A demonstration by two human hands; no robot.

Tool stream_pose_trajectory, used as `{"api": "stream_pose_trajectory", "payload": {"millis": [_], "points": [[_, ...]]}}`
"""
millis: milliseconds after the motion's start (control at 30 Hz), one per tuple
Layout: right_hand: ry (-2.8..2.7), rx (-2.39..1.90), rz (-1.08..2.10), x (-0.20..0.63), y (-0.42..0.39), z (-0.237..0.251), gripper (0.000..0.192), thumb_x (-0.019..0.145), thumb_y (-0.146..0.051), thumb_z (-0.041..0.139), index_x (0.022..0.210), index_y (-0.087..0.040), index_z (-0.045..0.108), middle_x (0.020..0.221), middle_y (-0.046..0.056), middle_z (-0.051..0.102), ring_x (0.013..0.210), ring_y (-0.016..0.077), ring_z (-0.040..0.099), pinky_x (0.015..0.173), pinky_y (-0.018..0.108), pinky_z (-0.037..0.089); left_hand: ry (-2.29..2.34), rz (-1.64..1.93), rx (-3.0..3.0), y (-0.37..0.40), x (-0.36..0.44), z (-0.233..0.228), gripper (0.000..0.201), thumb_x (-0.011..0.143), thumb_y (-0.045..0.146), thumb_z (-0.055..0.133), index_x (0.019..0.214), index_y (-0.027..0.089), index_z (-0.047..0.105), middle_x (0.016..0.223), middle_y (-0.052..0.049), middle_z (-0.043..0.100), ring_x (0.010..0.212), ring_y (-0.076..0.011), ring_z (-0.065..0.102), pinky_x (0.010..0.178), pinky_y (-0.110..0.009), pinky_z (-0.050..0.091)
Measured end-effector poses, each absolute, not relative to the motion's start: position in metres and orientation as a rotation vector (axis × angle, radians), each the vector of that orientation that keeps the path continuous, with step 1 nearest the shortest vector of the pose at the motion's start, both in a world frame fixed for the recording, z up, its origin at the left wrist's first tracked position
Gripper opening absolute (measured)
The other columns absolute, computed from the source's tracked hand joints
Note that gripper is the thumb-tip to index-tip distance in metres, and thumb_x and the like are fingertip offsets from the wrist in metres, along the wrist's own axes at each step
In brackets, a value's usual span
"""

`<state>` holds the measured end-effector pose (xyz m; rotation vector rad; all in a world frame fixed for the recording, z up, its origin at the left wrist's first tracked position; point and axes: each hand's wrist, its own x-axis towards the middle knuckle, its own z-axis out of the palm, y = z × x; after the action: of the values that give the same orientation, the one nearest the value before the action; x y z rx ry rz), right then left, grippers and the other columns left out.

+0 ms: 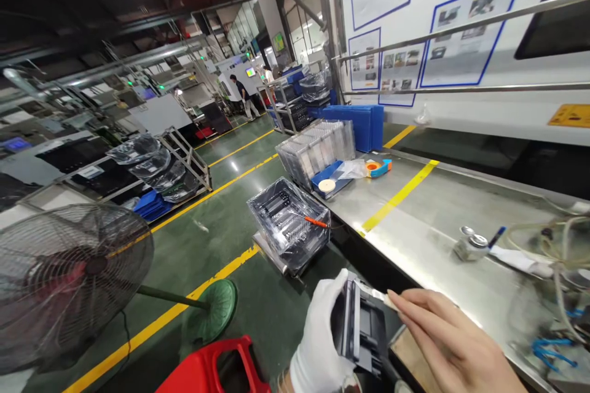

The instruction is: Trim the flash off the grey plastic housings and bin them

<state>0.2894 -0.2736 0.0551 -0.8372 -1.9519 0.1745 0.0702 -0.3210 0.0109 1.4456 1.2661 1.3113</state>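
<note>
My left hand (pixel 319 334), in a white glove, is wrapped round a dark grey box-shaped part (pixel 369 325) with slots and ridges. It is held low in the view, in front of the metal bench. My bare right hand (pixel 454 338) has its fingers pressed together at the part's upper right edge. A thin whitish piece (pixel 378 295) shows at those fingertips, against the part; its kind cannot be made out. Below the right hand is a tan surface with a dark edge, partly hidden.
A metal bench (pixel 437 215) bears a tape dispenser (pixel 378 168), clear dividers (pixel 318 147) and a small metal-topped jar (pixel 472 244). A plastic-lined crate (pixel 286 215) with an orange-handled tool (pixel 316 221) stands beside it. A red stool (pixel 207 371) and large fan (pixel 74 282) are left. A co-worker (pixel 243 97) stands far off.
</note>
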Motion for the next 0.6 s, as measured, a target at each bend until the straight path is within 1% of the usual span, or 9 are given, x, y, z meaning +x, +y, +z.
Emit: {"api": "stream_pose_trajectory", "payload": {"millis": [100,200,267,333,367,433,500,533,600], "points": [[-1.930,-0.902,0.224,0.293,-0.271,0.056,0.024,0.098,-0.030,0.051,0.104,-0.026,0.074,0.089,0.003,0.074,0.075,0.0122,0.074,0.065,0.013,0.058,1.269,1.259,1.551,-0.323,0.069,0.019,0.070,0.078,0.048,0.075,0.141,0.026,0.054,0.139,-0.014,0.058,0.131,-0.0338,0.051,0.119,-0.047,0.033],[-1.848,-0.998,0.574,0.294,-0.269,0.056,0.026,0.097,-0.041,0.054,0.094,-0.026,0.075,0.077,0.000,0.074,0.063,0.0123,0.072,0.055,0.013,0.056,1.171,1.147,1.629,-0.324,0.065,0.034,0.069,0.082,0.043,0.072,0.145,0.026,0.050,0.139,-0.013,0.059,0.130,-0.0321,0.053,0.117,-0.044,0.035],[-1.815,-1.050,0.933,0.291,-0.269,0.056,0.038,0.096,-0.050,0.052,0.077,-0.023,0.071,0.060,-0.002,0.066,0.051,0.0120,0.064,0.046,0.015,0.052,1.062,1.086,1.639,-0.324,0.062,0.045,0.068,0.081,0.045,0.071,0.144,0.026,0.052,0.136,-0.013,0.062,0.125,-0.0316,0.057,0.113,-0.043,0.039],[-1.797,-1.096,1.215,0.287,-0.269,0.056,0.052,0.095,-0.058,0.048,0.059,-0.021,0.057,0.050,-0.003,0.052,0.046,0.0111,0.050,0.043,0.019,0.046,1.003,1.045,1.617,-0.324,0.061,0.054,0.064,0.083,0.050,0.068,0.141,0.026,0.056,0.133,-0.012,0.065,0.120,-0.0310,0.060,0.111,-0.042,0.041],[-1.797,-1.101,1.308,0.284,-0.269,0.057,0.056,0.095,-0.061,0.046,0.056,-0.021,0.050,0.050,-0.003,0.046,0.047,0.0108,0.046,0.043,0.020,0.044,0.995,1.029,1.601,-0.323,0.061,0.056,0.062,0.083,0.051,0.067,0.140,0.026,0.058,0.132,-0.011,0.066,0.120,-0.0308,0.061,0.111,-0.041,0.041],[-1.806,-1.090,1.417,0.282,-0.268,0.058,0.058,0.093,-0.065,0.044,0.055,-0.021,0.044,0.051,-0.004,0.041,0.050,0.0108,0.039,0.045,0.023,0.040,0.981,1.009,1.568,-0.322,0.060,0.055,0.061,0.082,0.052,0.069,0.137,0.026,0.061,0.131,-0.010,0.067,0.120,-0.0309,0.061,0.111,-0.041,0.041],[-1.848,-1.056,1.469,0.283,-0.267,0.060,0.059,0.093,-0.067,0.042,0.055,-0.021,0.043,0.051,-0.003,0.039,0.050,0.0110,0.037,0.045,0.023,0.038,0.955,1.024,1.519,-0.322,0.057,0.045,0.065,0.077,0.049,0.075,0.136,0.026,0.062,0.133,-0.009,0.066,0.122,-0.0317,0.060,0.112,-0.041,0.040],[-1.892,-1.033,1.474,0.285,-0.267,0.061,0.061,0.092,-0.068,0.041,0.054,-0.021,0.044,0.051,-0.003,0.039,0.050,0.0111,0.038,0.045,0.023,0.038,0.942,1.047,1.434,-0.323,0.054,0.038,0.064,0.073,0.045,0.080,0.133,0.024,0.065,0.133,-0.009,0.067,0.123,-0.0320,0.059,0.113,-0.041,0.039],[-1.981,-1.008,1.425,0.291,-0.268,0.065,0.061,0.092,-0.066,0.043,0.052,-0.021,0.049,0.050,-0.002,0.047,0.049,0.0119,0.046,0.046,0.022,0.043,0.914,1.111,1.134,-0.324,0.048,0.023,0.052,0.072,0.038,0.083,0.120,0.022,0.072,0.128,-0.009,0.070,0.121,-0.0304,0.060,0.113,-0.041,0.040]]}}
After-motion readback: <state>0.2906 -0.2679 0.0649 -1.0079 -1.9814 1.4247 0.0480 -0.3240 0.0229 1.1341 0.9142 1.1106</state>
